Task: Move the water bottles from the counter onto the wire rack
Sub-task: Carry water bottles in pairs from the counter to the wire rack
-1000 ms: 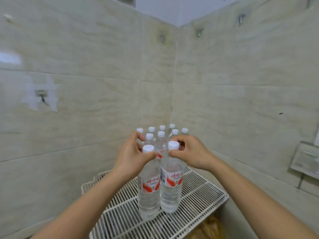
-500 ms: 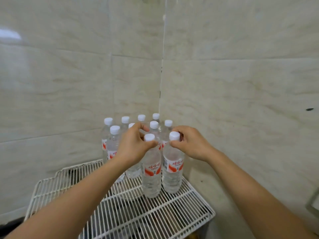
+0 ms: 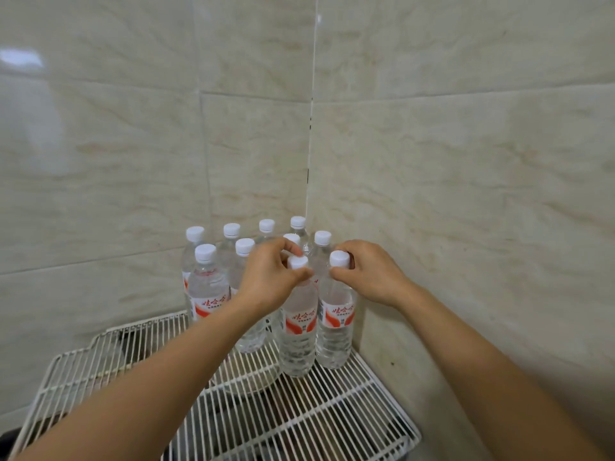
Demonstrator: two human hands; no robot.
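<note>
A white wire rack (image 3: pixel 332 417) fills a tiled corner, its near-left edge cut off by a forearm and dark shapes beneath it too dim to identify. Along the rack's far edge stands a cluster of capped water bottles (image 3: pixel 208 287), several partly hidden behind the hands. The left hand (image 3: pixel 269 277) pinches the neck of the left front bottle (image 3: pixel 298 331), fingers closed below its cap; the right hand (image 3: pixel 369 274) likewise grips the right front bottle (image 3: pixel 336 327), which stands just beside the right wall. Both rest upright on the wires, touching. The rack's front half lies open.
</note>
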